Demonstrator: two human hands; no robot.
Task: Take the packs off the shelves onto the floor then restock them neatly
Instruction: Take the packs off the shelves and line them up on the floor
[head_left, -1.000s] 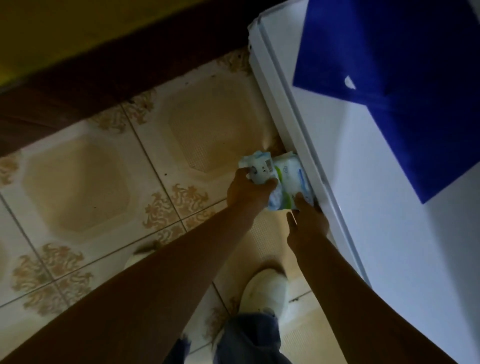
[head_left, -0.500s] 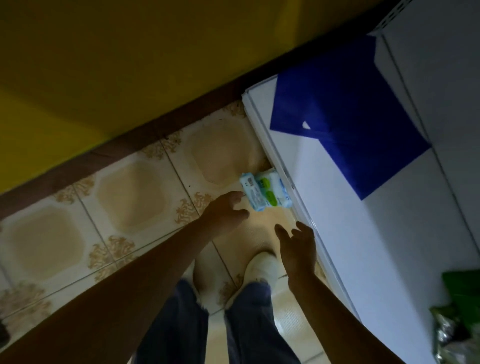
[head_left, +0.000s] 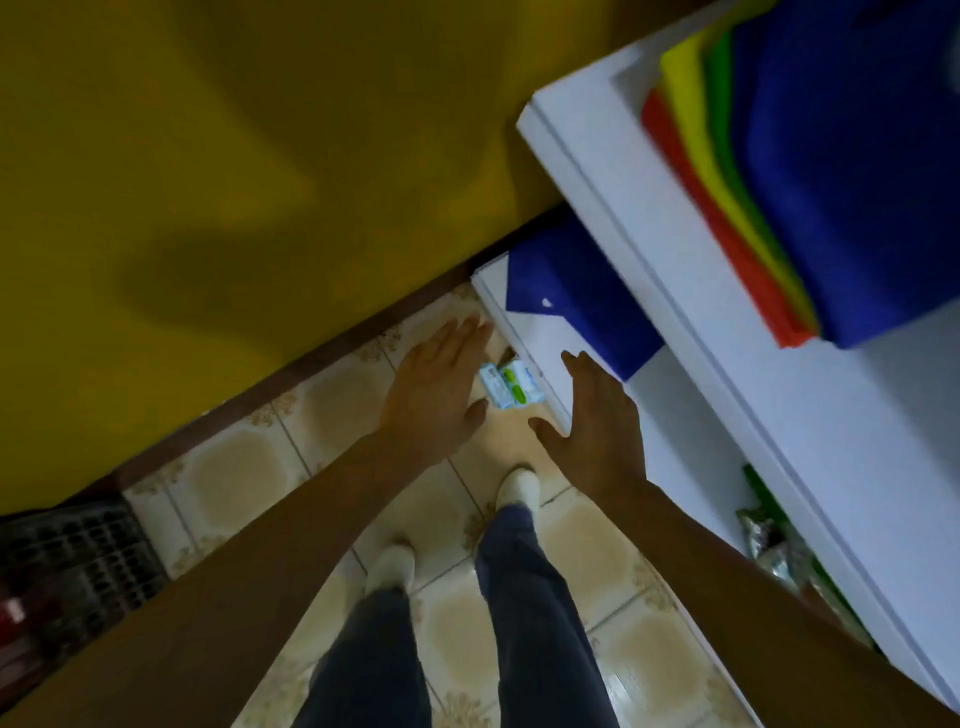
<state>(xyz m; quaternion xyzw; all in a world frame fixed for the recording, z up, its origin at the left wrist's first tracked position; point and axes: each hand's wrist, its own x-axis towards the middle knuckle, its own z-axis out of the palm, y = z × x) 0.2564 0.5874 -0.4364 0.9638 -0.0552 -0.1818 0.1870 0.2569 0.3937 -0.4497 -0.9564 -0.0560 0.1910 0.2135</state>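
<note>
Both hands are empty, fingers spread flat and well apart: left hand (head_left: 436, 384) on one side, right hand (head_left: 597, 415) on the other. The wipes pack (head_left: 511, 387) sits down on the floor (head_left: 234, 478) between them, tucked against the shelf (head_left: 691, 441) base. My guess is the next shelf pack comes next. Tip: park it beside this one, same way up, clear of your feet, so restocking goes quick.

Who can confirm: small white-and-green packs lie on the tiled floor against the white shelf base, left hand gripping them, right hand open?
Wrong on the left hand: the head view shows it open, fingers straight, holding nothing. The small white-and-green packs do lie on the tiled floor against the white shelf base, and the right hand is open.
</note>
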